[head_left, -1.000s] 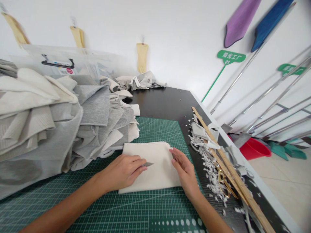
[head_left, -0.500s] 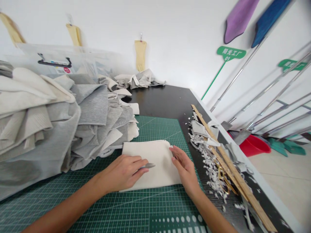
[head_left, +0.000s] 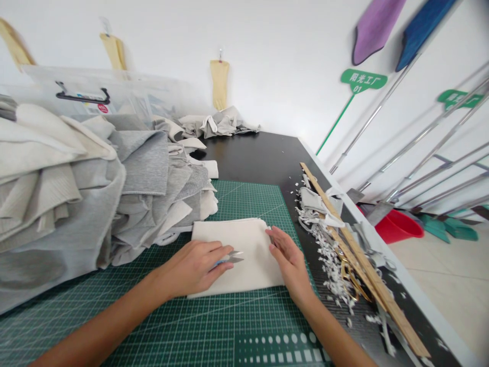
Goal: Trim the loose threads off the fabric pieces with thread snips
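Note:
A folded cream-white cloth lies flat on the green cutting mat. Small thread snips with a hint of blue at the handle sit in my left hand, their two pointed blades apart and aimed right over the cloth. The closed fingers of this hand hide most of the handle. At the cloth's right edge, my right hand holds the border near the upper corner between thumb and fingers. Some of its fingertips are hidden behind the edge.
A large heap of grey and white fabric covers the left side. Along the right table edge lie wooden strips, white scraps and gold-handled scissors. A clear plastic bin stands behind the heap.
The snips' blades have spread apart; half a second ago they looked closed together. Both hands keep nearly the same place on the cloth, and the view has shifted slightly.

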The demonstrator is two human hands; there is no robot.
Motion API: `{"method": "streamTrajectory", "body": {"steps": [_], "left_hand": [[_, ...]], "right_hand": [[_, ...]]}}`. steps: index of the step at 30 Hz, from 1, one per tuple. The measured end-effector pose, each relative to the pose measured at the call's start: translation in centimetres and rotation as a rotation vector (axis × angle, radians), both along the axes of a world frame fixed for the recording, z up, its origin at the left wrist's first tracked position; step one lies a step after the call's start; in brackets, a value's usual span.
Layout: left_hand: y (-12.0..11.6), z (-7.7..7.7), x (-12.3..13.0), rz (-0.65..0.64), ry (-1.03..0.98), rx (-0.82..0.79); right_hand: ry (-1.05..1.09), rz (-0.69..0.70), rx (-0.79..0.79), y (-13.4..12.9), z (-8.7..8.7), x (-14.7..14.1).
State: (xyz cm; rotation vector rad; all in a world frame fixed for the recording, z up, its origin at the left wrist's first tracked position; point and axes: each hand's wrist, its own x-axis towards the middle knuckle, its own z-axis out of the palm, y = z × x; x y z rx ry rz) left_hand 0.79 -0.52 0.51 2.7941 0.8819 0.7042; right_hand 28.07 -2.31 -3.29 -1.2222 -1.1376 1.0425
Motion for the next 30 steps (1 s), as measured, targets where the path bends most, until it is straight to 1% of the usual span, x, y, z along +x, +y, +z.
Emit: {"method": "streamTrajectory", "body": {"steps": [5, 11, 16, 25, 30], "left_hand": [[0.1, -0.1, 0.2, 0.043, -0.007, 0.022], [0.9, -0.6, -0.1, 0.147, -0.029, 0.049], [1.4, -0.6, -0.3, 0.169, -0.016, 0.045], [1.4, -0.5, 0.0, 0.149, 0.005, 0.009], [0.3, 0.0, 0.5, 0.030, 0.027, -0.024]], "right_hand": [[0.001, 0.000, 0.011, 0.0, 0.1, 0.0], [-0.014, -0.006, 0.015, 0.0, 0.2, 0.0], [0.003, 0.001, 0.012, 0.0, 0.3, -0.1], [0.007, -0.006, 0.009, 0.0, 0.3, -0.1], [0.013, -0.007, 0.008, -0.1, 0.3, -0.1]]}}
